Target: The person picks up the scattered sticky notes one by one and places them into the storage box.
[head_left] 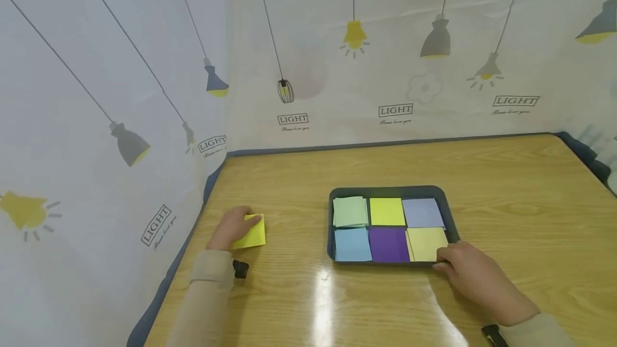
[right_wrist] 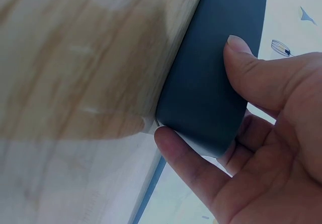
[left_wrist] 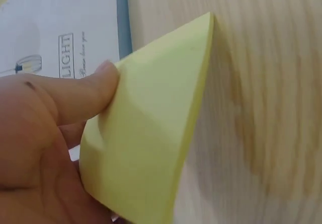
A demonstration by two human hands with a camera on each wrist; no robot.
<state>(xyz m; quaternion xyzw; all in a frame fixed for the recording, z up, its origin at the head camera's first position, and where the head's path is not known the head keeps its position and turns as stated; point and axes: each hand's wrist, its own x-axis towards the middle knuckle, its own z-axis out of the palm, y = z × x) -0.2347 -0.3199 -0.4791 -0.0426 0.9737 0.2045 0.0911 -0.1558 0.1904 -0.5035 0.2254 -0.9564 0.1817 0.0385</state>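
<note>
My left hand (head_left: 233, 229) pinches a yellow sticky note pad (head_left: 255, 235) at the table's left side. In the left wrist view the thumb lies on the face of the pad (left_wrist: 151, 103), which is bent and tilted off the wood; the fingers behind it are mostly hidden. At the near right corner of a dark tray (head_left: 385, 191), my right hand (head_left: 474, 277) grips the rim. Its thumb presses the outer wall of the tray (right_wrist: 201, 78) in the right wrist view, one finger touches the bottom corner, and others curl over the edge.
Two rows of sticky note pads fill the tray: green (head_left: 350, 211), yellow (head_left: 387, 211) and lavender (head_left: 423, 213) behind, blue (head_left: 353, 244), purple (head_left: 389, 244) and pale yellow (head_left: 428, 244) in front. A lamp-printed cloth (head_left: 337, 79) walls the wooden table (head_left: 294, 186) at the back and left.
</note>
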